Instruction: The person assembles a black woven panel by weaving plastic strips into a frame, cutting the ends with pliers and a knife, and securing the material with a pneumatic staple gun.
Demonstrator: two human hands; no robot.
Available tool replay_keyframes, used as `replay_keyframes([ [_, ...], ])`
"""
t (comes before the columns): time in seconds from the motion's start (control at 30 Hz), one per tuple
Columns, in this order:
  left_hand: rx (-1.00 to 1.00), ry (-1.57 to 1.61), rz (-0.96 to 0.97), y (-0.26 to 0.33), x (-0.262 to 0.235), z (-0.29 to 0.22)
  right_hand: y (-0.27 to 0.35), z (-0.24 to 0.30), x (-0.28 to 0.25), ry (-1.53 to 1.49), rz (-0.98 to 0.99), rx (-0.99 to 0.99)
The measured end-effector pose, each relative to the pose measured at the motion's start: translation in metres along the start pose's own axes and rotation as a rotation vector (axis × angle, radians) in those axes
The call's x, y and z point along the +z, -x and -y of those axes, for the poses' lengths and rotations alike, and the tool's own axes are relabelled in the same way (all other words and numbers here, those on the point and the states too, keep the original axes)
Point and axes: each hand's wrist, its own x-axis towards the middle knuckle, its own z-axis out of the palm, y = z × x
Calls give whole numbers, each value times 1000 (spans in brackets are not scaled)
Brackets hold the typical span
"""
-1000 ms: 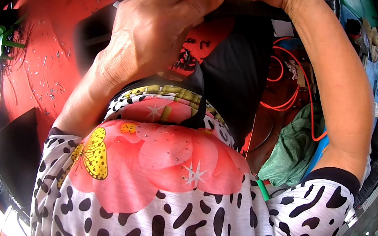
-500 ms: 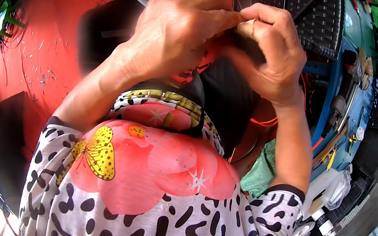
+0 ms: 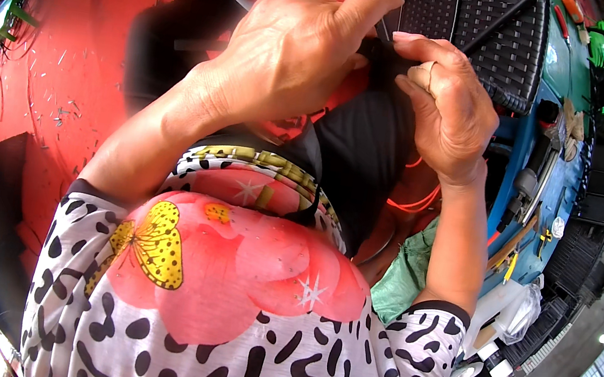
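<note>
Left hand (image 3: 291, 54) sits between 11 and 12 o'clock, thumb stuck out toward 1, other fingers curled under; its palm side is hidden, so can't tell if it has hold of anything. Right hand (image 3: 450, 109) is between 1 and 2, half curled, index finger reaching toward the left hand, thumb close to the next finger, which has a pale band (image 3: 423, 75) around it; can't tell whether something thin is pinched there. Hands are apart, near each other. Woven black panel (image 3: 489, 37) is at 1 to 2, just beyond the right hand; can't confirm contact. Containers: green sack (image 3: 405, 270) at 4, crumpled, partly behind the right forearm, contents not visible. Clear plastic bag (image 3: 521, 319) also at 4, farther out; whitish inside, can't tell what. Blue bench (image 3: 567, 198) runs along 2 to 4, carrying a long dark tool (image 3: 525, 183) at 3 and a slim yellow tool (image 3: 510, 268) lower down. Orange-red hose (image 3: 417, 204) at 3, nearer in. Red floor (image 3: 74, 147) at 9 to 11, dark scraps scattered on it.
</note>
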Motion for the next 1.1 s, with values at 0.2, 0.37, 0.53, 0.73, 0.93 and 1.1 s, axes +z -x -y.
replay_keyframes([
  [0.2, -104, 67, 101, 8, 1, -8, -20, -1, -13, 66, 182, -37],
  [0.37, -76, 112, 4, 14, 2, -10, -41, -1, -17, -121, 435, 191],
  [0.53, -34, 167, -75, 15, 2, -10, -52, -11, -8, -346, 582, 408],
  [0.73, -12, 123, -73, 15, 1, -9, -45, -27, -7, -516, 652, 570],
  [0.93, 45, 117, -141, 16, 5, -9, -48, -25, -6, -718, 635, 770],
  [1.1, 98, 75, -134, 13, 7, -9, -45, -32, -4, -872, 623, 898],
])
